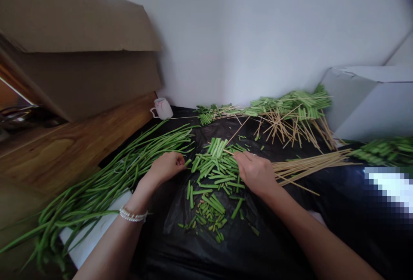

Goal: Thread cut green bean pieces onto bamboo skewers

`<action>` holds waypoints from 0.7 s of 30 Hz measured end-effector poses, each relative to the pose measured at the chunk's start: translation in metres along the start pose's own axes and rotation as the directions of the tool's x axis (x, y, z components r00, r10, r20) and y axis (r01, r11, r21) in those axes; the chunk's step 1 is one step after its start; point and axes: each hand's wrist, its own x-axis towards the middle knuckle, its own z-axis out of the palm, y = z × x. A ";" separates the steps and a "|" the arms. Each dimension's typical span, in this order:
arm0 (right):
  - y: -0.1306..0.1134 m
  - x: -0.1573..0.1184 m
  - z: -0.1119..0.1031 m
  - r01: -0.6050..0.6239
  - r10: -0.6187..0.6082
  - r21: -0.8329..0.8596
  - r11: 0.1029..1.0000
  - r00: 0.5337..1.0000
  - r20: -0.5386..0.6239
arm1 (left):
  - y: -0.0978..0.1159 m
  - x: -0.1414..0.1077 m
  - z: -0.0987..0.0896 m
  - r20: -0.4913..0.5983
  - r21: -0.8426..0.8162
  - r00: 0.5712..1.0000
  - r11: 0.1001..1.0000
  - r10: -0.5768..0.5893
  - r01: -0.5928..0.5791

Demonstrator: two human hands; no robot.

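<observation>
My left hand (166, 167) sits at the left side of a heap of cut green bean pieces (216, 164), its fingertips pinching a short bean piece (188, 162). My right hand (256, 172) rests on the heap's right side, closed around the near end of a bundle of thin bamboo skewers (309, 166). One skewer tip pokes out past my fingers over the pieces. Long uncut yardlong beans (106, 176) lie in a loose mass to the left of my left wrist, which wears a pearl bracelet (133, 215).
Black plastic sheeting (167, 239) covers the work surface. Skewered bean pieces (290, 103) and loose skewers pile up against the white wall. More skewered beans (385, 151) lie far right. A white mug (163, 109), wooden surface (48, 155), cardboard box (77, 43) and white box (364, 103) stand around.
</observation>
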 end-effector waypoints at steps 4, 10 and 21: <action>0.004 0.001 -0.001 -0.019 0.019 -0.015 1.000 0.999 -0.031 | 0.024 0.026 -0.001 -0.204 -0.252 0.973 0.955 0.104 -0.155; 0.016 0.003 0.000 -0.087 0.082 -0.070 0.994 0.994 -0.068 | 0.065 0.061 0.046 -0.203 -0.853 0.978 0.498 -0.040 -0.157; 0.013 0.001 0.005 -0.087 0.091 -0.081 0.993 0.995 0.044 | 0.052 0.053 0.066 -0.005 -0.995 0.999 0.101 -0.035 -0.002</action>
